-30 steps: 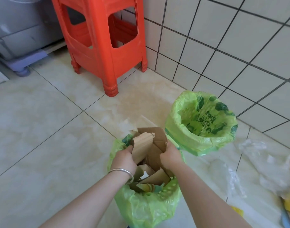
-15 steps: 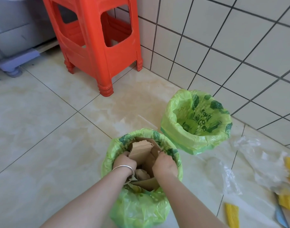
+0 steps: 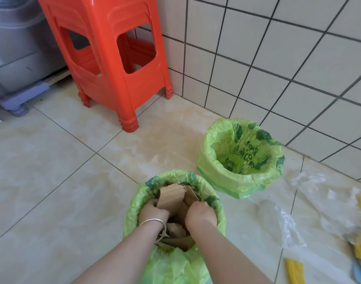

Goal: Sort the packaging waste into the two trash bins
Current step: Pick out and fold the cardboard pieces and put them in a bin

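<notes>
- Your left hand and right hand are both sunk inside the near bin at 6 o'clock, each grip pinching torn brown cardboard that stands just above the rim
- The cardboard reads as light and stiff; it should crease rather than crumple, so take it along the edges and fold it flat, not by the ragged corners
- The upright sheets stand between your two hands, touching the fingers of each, at 12 o'clock from your knuckles; looser scraps lie under your wrists
- The green liner of that bin is thin and soft; judged from its sagging front, a hard push could drag it off the rim
- The far bin, at 2 o'clock by the tiled wall, looks empty
- Clear plastic film and yellow pieces lie on the floor at 3 to 4 o'clock, well apart from both hands; the film looks limp and slippery, so gather it in a bunch
</notes>
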`<state>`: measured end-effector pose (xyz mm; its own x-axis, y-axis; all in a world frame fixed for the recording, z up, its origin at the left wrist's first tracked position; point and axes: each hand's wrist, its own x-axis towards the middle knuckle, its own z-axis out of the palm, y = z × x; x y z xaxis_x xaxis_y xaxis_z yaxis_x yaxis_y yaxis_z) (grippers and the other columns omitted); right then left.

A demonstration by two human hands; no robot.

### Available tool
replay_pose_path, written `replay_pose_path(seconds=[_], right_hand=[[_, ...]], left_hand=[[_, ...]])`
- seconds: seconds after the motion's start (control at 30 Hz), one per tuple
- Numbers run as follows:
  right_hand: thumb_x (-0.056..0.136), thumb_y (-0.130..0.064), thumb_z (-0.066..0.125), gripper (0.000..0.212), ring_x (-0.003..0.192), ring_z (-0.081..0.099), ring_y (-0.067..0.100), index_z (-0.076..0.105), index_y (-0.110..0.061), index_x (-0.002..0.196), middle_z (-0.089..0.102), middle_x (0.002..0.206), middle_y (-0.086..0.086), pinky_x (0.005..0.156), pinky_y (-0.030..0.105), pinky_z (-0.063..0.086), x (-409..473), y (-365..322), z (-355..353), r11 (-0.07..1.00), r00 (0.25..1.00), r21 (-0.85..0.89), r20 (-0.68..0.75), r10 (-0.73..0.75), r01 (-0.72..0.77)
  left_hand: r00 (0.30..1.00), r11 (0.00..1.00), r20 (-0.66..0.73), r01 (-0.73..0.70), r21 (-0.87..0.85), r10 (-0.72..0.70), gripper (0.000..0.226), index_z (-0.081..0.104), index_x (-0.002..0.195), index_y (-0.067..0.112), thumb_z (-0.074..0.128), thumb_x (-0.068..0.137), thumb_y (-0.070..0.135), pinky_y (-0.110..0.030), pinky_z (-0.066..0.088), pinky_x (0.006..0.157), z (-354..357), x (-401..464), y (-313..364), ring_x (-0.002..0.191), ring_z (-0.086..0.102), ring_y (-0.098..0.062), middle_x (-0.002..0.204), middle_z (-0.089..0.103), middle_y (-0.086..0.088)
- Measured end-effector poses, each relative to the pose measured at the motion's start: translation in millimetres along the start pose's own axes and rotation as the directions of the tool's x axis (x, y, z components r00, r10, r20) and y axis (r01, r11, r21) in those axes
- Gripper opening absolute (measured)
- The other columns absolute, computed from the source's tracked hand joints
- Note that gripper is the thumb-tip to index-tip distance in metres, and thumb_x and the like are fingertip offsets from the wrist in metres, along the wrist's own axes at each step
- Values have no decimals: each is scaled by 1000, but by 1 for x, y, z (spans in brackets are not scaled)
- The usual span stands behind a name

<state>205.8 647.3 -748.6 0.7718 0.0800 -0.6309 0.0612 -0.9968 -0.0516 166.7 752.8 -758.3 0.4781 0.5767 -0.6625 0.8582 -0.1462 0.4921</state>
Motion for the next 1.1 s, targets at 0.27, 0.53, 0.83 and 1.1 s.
replay_pose_path(seconds=[0.27, 0.53, 0.83, 1.1], right_hand=[[95, -28, 42, 31, 105, 63, 25, 62, -10, 110, 65, 112, 8, 80, 31, 50, -62, 11, -41, 988, 984, 146, -177, -30, 56], [93, -30, 41, 33, 101, 61, 32, 65, -8, 98, 67, 105, 14, 75, 30, 44, -151, 103, -78, 752, 924, 649, -345, 163, 110], [94, -25, 39, 32, 105, 60, 33, 66, -9, 102, 67, 110, 17, 81, 34, 46, -237, 282, -54, 498, 739, 863, -386, 552, 78], [93, -24, 39, 33, 111, 57, 29, 64, -17, 113, 65, 116, 10, 84, 32, 44, -245, 420, 29, 277, 681, 955, -134, 720, -104]], left_hand=[[807, 821, -153, -554, 140, 570, 51, 51, 119, 19, 69, 71, 16, -25, 42, 93, -38, -76, 17, 114, 53, -15, 120, 53, 2], [523, 497, 284, -852, 163, 804, 14, 61, 90, 27, 61, 83, 14, -28, 50, 86, -7, -186, 77, 89, 63, -13, 99, 67, 7], [273, 262, 562, -960, 103, 781, 23, 68, 98, 18, 57, 83, 5, -17, 38, 77, 137, -336, 105, 84, 59, -12, 89, 66, 3], [174, 252, 791, -967, 25, 587, 20, 67, 97, 16, 59, 84, 4, -1, 39, 59, 290, -390, 68, 77, 58, -10, 89, 66, 1]])
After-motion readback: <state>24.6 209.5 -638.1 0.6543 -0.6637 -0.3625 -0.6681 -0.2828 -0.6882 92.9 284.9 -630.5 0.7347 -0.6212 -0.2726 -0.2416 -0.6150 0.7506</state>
